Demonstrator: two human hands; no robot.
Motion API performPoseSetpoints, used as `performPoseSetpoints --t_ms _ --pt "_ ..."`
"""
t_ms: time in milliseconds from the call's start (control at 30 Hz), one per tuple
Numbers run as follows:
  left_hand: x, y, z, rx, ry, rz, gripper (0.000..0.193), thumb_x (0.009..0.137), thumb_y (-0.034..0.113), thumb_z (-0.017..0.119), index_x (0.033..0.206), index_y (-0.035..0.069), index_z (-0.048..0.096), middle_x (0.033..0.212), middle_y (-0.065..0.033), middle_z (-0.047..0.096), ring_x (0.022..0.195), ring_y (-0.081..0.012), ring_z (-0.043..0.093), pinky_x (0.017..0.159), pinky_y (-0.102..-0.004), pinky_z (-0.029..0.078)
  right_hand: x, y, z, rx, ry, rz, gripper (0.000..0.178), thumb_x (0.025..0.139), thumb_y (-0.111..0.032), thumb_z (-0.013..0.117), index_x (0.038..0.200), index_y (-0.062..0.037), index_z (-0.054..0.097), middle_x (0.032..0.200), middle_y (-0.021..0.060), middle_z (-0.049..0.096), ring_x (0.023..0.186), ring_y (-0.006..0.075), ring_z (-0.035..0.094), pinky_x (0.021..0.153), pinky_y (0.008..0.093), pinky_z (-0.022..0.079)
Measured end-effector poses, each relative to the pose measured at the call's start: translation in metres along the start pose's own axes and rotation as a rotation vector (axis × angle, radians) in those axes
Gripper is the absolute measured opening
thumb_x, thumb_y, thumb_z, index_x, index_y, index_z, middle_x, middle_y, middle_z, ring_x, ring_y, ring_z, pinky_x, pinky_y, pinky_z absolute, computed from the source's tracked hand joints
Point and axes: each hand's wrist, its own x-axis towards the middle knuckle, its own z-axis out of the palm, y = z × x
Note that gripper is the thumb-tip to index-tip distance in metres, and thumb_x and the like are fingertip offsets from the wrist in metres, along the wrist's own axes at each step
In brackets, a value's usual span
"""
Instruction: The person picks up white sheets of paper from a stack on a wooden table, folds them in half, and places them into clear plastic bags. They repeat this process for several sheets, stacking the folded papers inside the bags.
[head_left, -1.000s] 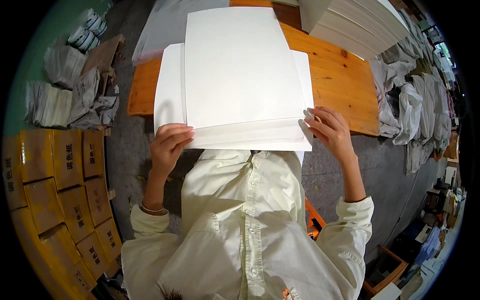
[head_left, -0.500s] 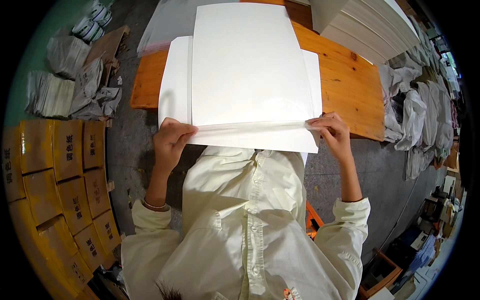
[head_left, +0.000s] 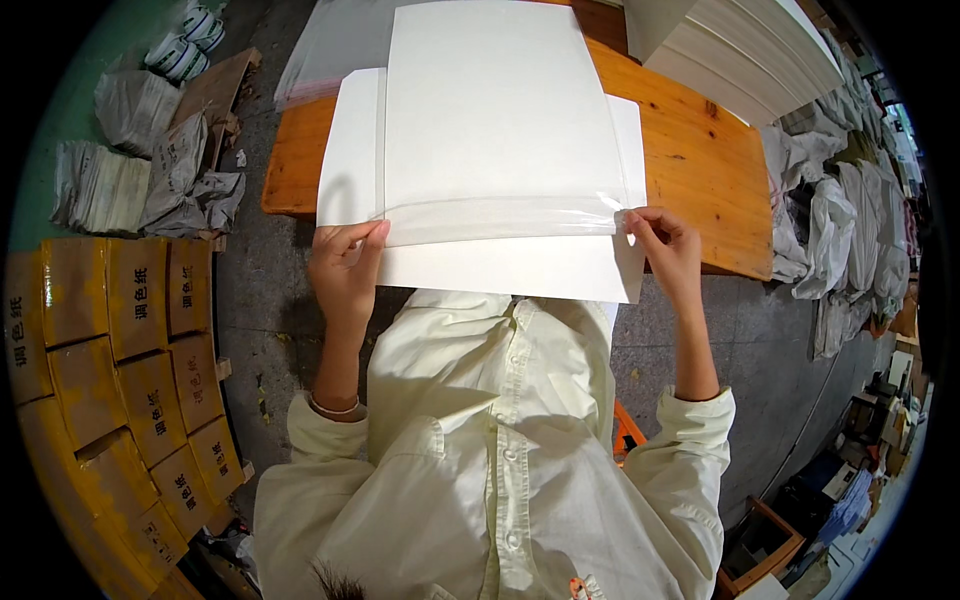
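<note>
A stack of white sheets (head_left: 490, 110) lies in front of me, partly over the table's near edge. Clear plastic film covers the upper sheet, and a glossy folded strip of the film (head_left: 500, 218) runs across its near part. My left hand (head_left: 345, 250) pinches the strip's left end between thumb and fingers. At the right end, my right hand (head_left: 665, 240) is closed in a pinch on the same film. A bare white band of sheet (head_left: 510, 268) shows on my side of the strip. Another white sheet's edge (head_left: 350, 150) sticks out at the left.
The wooden table (head_left: 700, 170) extends to the right. A tall stack of white boards (head_left: 740, 60) stands at its back right, and clear plastic bags (head_left: 335, 50) lie at the back left. Taped cartons (head_left: 140, 370) are piled on the left; grey-white bundles (head_left: 840, 220) sit at the right.
Both hands have moved away from my body with the film's near end. The strip is now flatter and farther up the sheet, and more white shows below it.
</note>
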Motion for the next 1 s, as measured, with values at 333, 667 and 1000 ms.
performPoseSetpoints --t_ms 333,667,1000 --pt "0.006 0.004 0.013 0.174 0.112 -0.045 0.009 0.075 0.014 0.073 0.079 0.007 0.071 0.075 -0.0023 0.064 0.07 -0.0146 0.054 0.064 -0.0264 0.045 0.001 -0.01 0.024 -0.187 0.278 -0.065 0.014 0.078 -0.014 0.072 0.081 -0.0007 0.069 0.068 0.0025 0.062 0.059 0.0069 0.05 0.054 0.021 0.041" --pt "0.007 0.001 0.02 0.369 0.095 -0.032 0.01 0.075 0.016 0.071 0.08 0.007 0.07 0.078 -0.0024 0.065 0.075 -0.0158 0.055 0.064 -0.028 0.046 0.004 -0.016 0.031 -0.242 0.339 -0.08 0.017 0.076 -0.014 0.073 0.084 -0.0013 0.065 0.069 0.0049 0.06 0.059 0.0098 0.05 0.055 0.0236 0.042" --pt "0.029 0.022 0.011 0.545 -0.29 0.612 0.02 0.073 0.004 0.063 0.092 0.004 0.065 0.091 -0.0069 0.062 0.09 -0.024 0.058 0.08 -0.0337 0.045 0.007 -0.024 0.039 -0.596 0.254 -0.63 0.014 0.069 0.002 0.066 0.081 -0.0047 0.064 0.084 0.0081 0.058 0.076 0.0259 0.056 0.066 0.0348 0.045"
